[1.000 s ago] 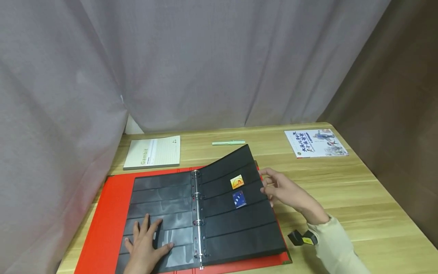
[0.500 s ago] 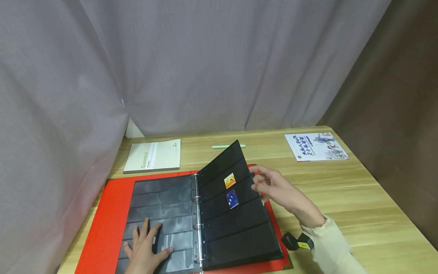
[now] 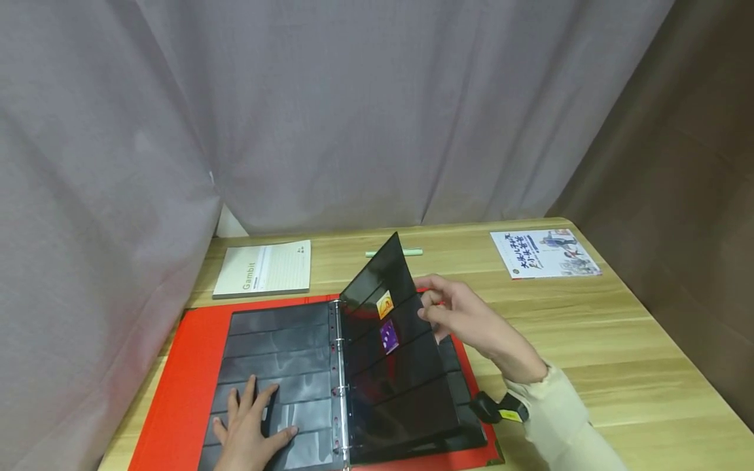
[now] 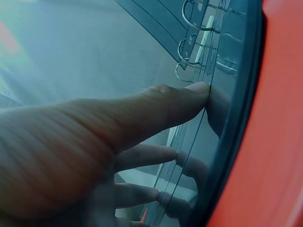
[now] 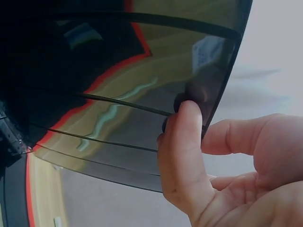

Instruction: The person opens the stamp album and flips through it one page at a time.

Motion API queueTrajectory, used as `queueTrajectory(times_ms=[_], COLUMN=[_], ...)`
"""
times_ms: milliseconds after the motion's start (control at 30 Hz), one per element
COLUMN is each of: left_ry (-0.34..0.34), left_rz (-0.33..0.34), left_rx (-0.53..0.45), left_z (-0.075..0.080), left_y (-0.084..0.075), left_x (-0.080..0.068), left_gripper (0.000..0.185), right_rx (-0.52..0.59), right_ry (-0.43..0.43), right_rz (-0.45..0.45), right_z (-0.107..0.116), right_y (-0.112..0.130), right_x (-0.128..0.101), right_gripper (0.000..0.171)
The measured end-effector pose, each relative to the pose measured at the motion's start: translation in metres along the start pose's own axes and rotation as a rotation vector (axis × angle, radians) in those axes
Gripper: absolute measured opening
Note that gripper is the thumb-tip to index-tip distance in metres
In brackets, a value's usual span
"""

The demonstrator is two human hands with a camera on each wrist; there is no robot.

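Note:
A red ring binder (image 3: pixel 177 366) lies spread on the table, with black pocket pages on metal rings (image 3: pixel 340 366). My left hand (image 3: pixel 247 425) rests spread on the left page (image 3: pixel 294 347); in the left wrist view its thumb and fingertips touch the glossy pocket film. My right hand (image 3: pixel 465 317) pinches the outer edge of a black stock page (image 3: pixel 400 386) between thumb and fingers, as the right wrist view also shows. That page stands tilted up from the rings. It bears a yellow-orange stamp (image 3: pixel 385 305) and a purple stamp (image 3: pixel 389 337). Another black page lies beneath it.
Behind the binder lie a Gambit notebook (image 3: pixel 262 268) at left and a pale green pen (image 3: pixel 412 252), partly covered by the raised page. A white illustrated booklet (image 3: pixel 544 254) lies back right. Grey curtains (image 3: pixel 353 118) hang behind the table.
My right hand has moved left, lifting the page's outer edge from a low slant to a steeper one and uncovering the page below. My left hand has stayed in place.

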State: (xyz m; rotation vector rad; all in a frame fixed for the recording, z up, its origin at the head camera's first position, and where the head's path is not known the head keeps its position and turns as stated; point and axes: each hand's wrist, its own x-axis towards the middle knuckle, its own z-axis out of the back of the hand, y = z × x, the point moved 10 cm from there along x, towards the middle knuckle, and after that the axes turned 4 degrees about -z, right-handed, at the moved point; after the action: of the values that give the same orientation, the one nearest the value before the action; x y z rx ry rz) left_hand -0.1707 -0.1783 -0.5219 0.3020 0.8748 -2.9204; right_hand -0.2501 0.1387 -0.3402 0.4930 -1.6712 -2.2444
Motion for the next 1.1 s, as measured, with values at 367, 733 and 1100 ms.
queueTrajectory(times_ms=[367,733,1100], left_ry=[-0.01,-0.009,-0.007], left_rz=[0.01,0.016,0.024], left_rx=[0.003,-0.01,-0.009], left_z=[0.002,0.001,0.002], left_y=[0.0,0.0,-0.001], left_x=[0.0,0.0,0.0], left_gripper=[0.087,0.087,0.087], right_rx=[-0.041,-0.04,0.01], right_ry=[0.016,0.024,0.013], right_rz=[0.022,0.023,-0.039], right_z=[-0.011,-0.024,-0.038], right_y=[0.02,0.035,0.043], right_x=[0.009,0.019,0.027], right_gripper=[0.048,0.049,0.048])
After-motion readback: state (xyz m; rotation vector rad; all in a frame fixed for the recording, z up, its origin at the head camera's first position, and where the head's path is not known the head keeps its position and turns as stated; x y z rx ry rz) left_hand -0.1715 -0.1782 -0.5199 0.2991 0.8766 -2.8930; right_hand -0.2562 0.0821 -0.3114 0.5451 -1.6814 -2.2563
